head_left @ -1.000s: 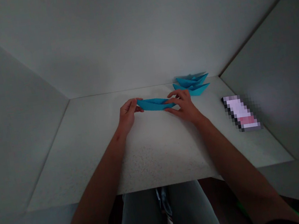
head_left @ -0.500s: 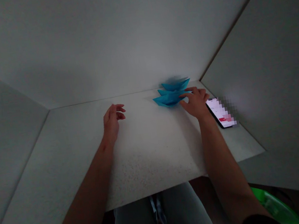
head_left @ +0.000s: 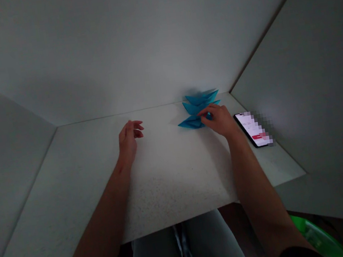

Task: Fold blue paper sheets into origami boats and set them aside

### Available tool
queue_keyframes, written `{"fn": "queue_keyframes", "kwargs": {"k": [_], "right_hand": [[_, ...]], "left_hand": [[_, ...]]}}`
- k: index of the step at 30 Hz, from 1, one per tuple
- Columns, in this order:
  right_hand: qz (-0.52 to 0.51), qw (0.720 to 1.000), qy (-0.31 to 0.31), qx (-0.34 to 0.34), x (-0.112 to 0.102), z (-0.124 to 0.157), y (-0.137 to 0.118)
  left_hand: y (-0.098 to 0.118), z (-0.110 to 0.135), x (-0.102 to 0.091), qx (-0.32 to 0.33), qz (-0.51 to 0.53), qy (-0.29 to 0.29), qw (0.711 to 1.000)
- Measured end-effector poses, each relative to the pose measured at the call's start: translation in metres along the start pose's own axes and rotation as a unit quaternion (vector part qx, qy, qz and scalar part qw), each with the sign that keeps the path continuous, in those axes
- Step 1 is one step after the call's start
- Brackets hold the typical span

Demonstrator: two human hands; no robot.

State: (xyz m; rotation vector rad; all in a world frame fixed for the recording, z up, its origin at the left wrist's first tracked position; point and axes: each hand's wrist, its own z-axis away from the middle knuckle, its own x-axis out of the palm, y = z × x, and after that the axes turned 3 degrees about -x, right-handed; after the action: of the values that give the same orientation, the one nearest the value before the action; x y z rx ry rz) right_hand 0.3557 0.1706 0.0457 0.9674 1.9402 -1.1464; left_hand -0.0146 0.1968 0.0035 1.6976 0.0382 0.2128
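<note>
Tight: right hand (head_left: 219,121) on origami boats (head_left: 197,108) (edge (head_left: 143,109) near).

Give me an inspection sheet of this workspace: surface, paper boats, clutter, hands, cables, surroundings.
surface: white speckled table, boats and phone on it
job's things: blue paper boats, grouped by the back wall
clutter: phone, lying right of the boats, screen lit
hands: right hand on the nearest boat; left hand open, apart from the boats
cables: nothing seen
surroundings: white walls behind and beside the table; green rim below the table at lower right
</note>
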Motion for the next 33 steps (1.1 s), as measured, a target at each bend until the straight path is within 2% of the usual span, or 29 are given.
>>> {"fn": "queue_keyframes", "kwargs": {"k": [3,7,14,19,22,28,33], "right_hand": [[0.032,0.999,-0.038,-0.009,0.006,0.000,0.001],[0.090,0.995,-0.046,0.013,0.017,0.003,0.006],[0.135,0.991,-0.003,0.026,0.023,0.007,0.016],[0.151,0.985,0.033,0.074,0.017,0.005,0.010],[0.150,0.984,0.058,0.076,0.015,0.005,0.004],[0.119,0.986,0.087,0.074,0.010,0.003,-0.002],[-0.048,0.990,0.098,0.089,0.006,-0.002,-0.006]], "left_hand": [[0.000,0.000,0.000,-0.002,-0.002,-0.001,1.000],[0.002,0.000,0.000,-0.012,0.001,0.000,1.000],[0.001,0.000,0.000,-0.010,0.002,-0.003,1.000],[0.000,0.000,-0.001,-0.011,-0.005,-0.004,1.000],[0.002,0.001,-0.001,-0.003,-0.018,-0.010,1.000],[0.006,0.004,0.000,0.013,-0.053,-0.028,0.998],[0.004,0.005,0.001,0.015,-0.095,-0.055,0.994]]}}
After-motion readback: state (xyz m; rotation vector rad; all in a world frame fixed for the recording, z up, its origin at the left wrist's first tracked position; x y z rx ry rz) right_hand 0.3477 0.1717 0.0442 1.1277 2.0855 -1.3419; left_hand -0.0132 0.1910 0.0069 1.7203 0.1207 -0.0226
